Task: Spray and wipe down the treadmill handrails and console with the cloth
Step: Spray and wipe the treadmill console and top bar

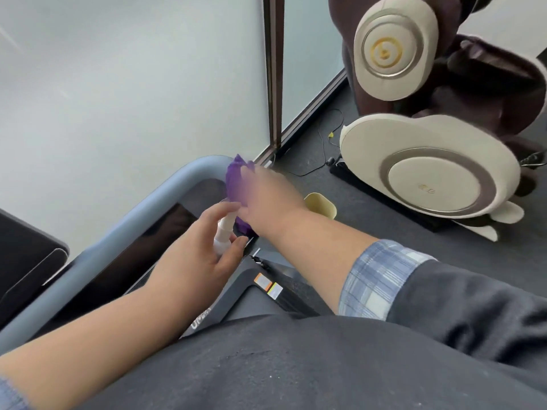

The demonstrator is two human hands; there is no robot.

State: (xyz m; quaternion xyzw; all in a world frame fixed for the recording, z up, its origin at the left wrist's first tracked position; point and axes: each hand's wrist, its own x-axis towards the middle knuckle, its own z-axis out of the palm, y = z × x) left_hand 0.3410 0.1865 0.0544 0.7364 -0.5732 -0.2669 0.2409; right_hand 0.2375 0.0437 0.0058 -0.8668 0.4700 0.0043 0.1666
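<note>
A grey-blue treadmill handrail [165,193] curves around a dark glossy console [154,232]. My right hand [266,196], blurred by motion, grips a purple cloth [235,179] bunched against the bend of the rail at its right end. My left hand [204,255] holds a small white spray bottle [225,229] upright just below the cloth, over the console's right edge. The black treadmill deck [257,291] with orange and yellow stickers lies beneath my arms.
A frosted glass wall [118,84] with a dark frame post [273,69] stands right behind the rail. A cream and brown massage chair [429,167] fills the right side on dark carpet [370,217]. A pale yellow cup-like object [321,204] sits by my right wrist. Cables [322,143] trail on the floor.
</note>
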